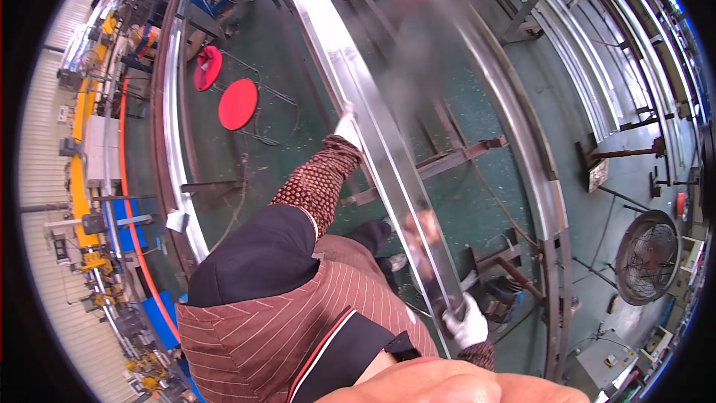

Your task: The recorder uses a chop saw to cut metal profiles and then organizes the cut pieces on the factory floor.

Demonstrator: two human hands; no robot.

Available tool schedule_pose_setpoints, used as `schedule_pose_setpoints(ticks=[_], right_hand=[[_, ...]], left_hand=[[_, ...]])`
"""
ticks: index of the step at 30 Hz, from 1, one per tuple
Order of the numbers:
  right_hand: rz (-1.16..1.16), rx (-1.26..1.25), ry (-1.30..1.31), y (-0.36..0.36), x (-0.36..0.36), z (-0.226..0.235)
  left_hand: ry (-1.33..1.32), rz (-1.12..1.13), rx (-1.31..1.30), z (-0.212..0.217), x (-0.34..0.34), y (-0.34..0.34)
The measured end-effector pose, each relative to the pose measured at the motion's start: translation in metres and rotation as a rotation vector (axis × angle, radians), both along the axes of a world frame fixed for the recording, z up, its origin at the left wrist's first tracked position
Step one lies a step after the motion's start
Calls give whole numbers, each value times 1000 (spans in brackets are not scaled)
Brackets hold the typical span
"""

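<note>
a long metal profile (378, 136) is held out in front of the body, its long axis slanted from the upper left, where it is cut off by the picture's rim, down to the lower right. its two long edges are shared out: the left one is met by the gloved left hand (347, 125) farther along, the right one by the gloved right hand (468, 325) close to the near end. by the right fingers the edge is gripped, with the thumb side laid over the top face; whether the left fingers are pinched or merely pressed to the edge cannot be told, as they are partly hidden by the metal.

beneath the profile a brown crossbar (462, 160) is passed over at an angle (contact between the two cannot be judged). to the right, a strip of green floor (477, 213) is bounded by a long curved rail (514, 108), and a motor (501, 302) is set low, just beside the right hand. on the left, more room is left, with a red stool (239, 104) placed well apart from the profile.
</note>
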State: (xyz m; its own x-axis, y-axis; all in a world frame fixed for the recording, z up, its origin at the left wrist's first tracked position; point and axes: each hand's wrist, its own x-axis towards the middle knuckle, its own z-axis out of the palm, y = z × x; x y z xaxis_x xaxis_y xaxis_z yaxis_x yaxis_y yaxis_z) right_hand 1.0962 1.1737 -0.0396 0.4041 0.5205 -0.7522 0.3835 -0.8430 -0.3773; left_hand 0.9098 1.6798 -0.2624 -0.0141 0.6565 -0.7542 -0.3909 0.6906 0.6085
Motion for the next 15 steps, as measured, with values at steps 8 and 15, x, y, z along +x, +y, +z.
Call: schedule_pose_setpoints(ticks=[8, 15], right_hand=[[-216, -224, 13, -230, -47, -1], [10, -294, -405, -226, -42, 76]], left_hand=[[30, -77, 215, 13, -12, 15], [-474, -303, -278, 30, -33, -61]])
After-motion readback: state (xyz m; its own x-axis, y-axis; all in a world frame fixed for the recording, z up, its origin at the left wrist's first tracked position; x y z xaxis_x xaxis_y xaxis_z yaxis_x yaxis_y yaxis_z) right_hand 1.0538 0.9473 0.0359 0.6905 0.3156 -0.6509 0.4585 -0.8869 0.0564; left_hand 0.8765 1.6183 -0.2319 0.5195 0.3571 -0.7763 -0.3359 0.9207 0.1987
